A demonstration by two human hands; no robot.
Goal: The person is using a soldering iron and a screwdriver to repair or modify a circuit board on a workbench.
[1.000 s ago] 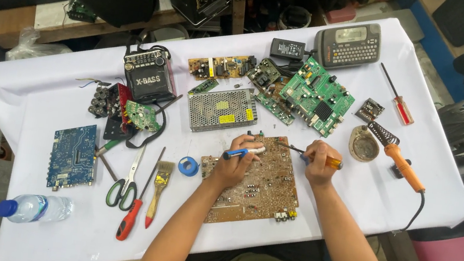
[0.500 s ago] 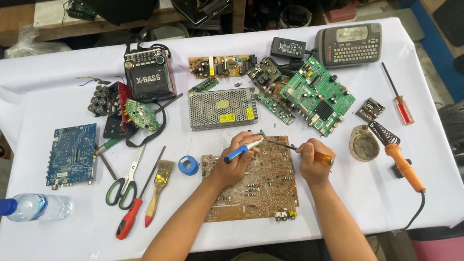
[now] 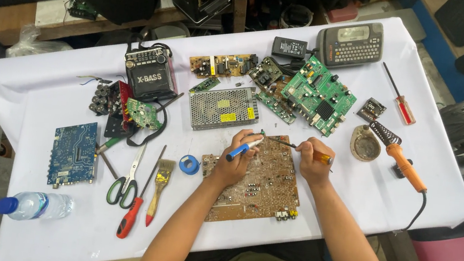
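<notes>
Gripping blue pen: left hand (image 3: 235, 161) | right hand (image 3: 312, 160): screwdriver, tip indistinct

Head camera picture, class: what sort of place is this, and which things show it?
Probably an electronics repair bench: a brown circuit board under both hands, a soldering iron on its stand, and scissors and other boards on the white-covered table.

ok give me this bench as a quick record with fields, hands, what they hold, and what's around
left hand: holds a blue and white pen-shaped tool
right hand: holds an amber-handled screwdriver, tip near top edge of board
work piece: brown circuit board, flat under both hands
left of board: blue tape roll, brush, scissors
right of board: orange soldering iron
surface: white-covered table
</notes>
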